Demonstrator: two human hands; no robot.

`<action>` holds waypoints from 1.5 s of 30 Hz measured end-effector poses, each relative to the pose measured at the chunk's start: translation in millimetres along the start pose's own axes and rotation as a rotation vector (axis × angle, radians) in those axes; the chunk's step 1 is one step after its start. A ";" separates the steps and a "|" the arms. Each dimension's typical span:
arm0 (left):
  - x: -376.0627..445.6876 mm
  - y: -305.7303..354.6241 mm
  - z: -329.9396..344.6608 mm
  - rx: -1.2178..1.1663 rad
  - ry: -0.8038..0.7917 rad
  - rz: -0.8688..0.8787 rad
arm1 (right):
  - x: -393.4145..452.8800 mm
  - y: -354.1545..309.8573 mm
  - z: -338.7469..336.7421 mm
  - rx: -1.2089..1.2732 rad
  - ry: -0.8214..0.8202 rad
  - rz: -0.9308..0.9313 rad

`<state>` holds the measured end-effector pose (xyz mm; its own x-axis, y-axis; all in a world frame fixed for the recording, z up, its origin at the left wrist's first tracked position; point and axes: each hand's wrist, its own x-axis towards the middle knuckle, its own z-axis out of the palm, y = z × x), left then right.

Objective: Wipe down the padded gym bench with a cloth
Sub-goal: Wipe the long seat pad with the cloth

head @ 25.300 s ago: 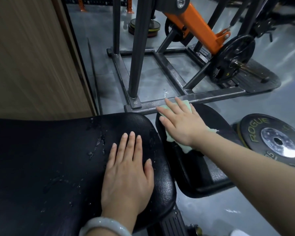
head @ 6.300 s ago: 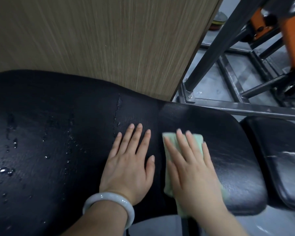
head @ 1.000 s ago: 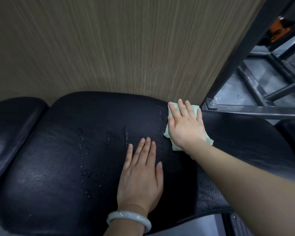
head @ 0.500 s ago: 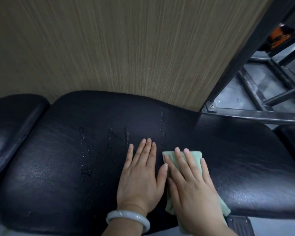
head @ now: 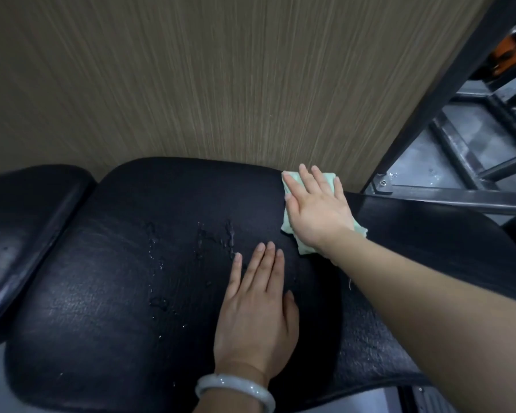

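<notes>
Cloth [head: 289,225]: mostly hidden under right hand [head: 316,213], fingers straight, pressing it on bench [head: 108,293].
Left hand [head: 255,317]: flat on bench, holding nothing.

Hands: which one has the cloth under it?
The right hand, reaching to the bench's far edge by the wood wall, presses flat on the green cloth. The left hand, wearing a bracelet, lies on bare padding.

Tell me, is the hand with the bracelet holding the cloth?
No, the left hand lies flat on the bench, while the right hand presses the cloth.
</notes>
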<state>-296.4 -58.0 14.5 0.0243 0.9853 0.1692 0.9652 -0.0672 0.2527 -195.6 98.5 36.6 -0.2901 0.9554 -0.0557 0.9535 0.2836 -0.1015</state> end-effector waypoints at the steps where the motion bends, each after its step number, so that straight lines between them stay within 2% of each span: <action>1: -0.1 -0.2 0.0 -0.002 -0.004 0.002 | 4.6 -0.2 -0.5 0.001 -0.008 -0.003; 6: 0.7 1.1 -2.2 -0.001 -0.004 0.010 | -8.9 1.5 -1.5 -0.041 -0.018 -0.040; 11: -1.1 1.2 -2.5 0.014 0.007 0.015 | -95.3 8.4 12.8 -0.036 0.109 -0.078; 16: 0.3 2.5 -2.1 0.019 0.016 0.010 | -168.0 10.1 17.9 -0.006 0.154 -0.145; 19: 0.1 2.3 -2.5 0.019 0.017 0.005 | -147.3 12.8 13.0 -0.008 0.106 -0.152; 26: -0.1 1.9 -2.6 0.015 0.008 0.003 | -30.7 18.7 3.7 -0.028 0.022 0.037; 30: 0.0 1.8 -2.4 0.013 0.006 0.008 | -10.9 17.5 0.5 -0.007 -0.005 0.078; 34: -0.1 1.7 -2.2 0.012 0.005 0.007 | -35.6 16.2 1.2 -0.034 -0.010 0.063; 39: -0.1 1.5 -1.3 0.032 0.006 0.010 | -123.8 13.9 15.5 -0.039 0.112 -0.027; 41: -0.2 1.8 -1.5 0.032 0.010 0.007 | -153.9 12.8 18.6 -0.038 0.115 -0.032; 45: -0.8 1.9 -1.6 0.031 0.012 0.008 | -176.4 15.6 17.2 -0.026 0.129 -0.143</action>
<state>-295.0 -59.1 16.3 0.0288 0.9827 0.1828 0.9726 -0.0697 0.2216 -131.0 -67.0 27.7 -0.4114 0.9075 0.0850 0.9057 0.4175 -0.0732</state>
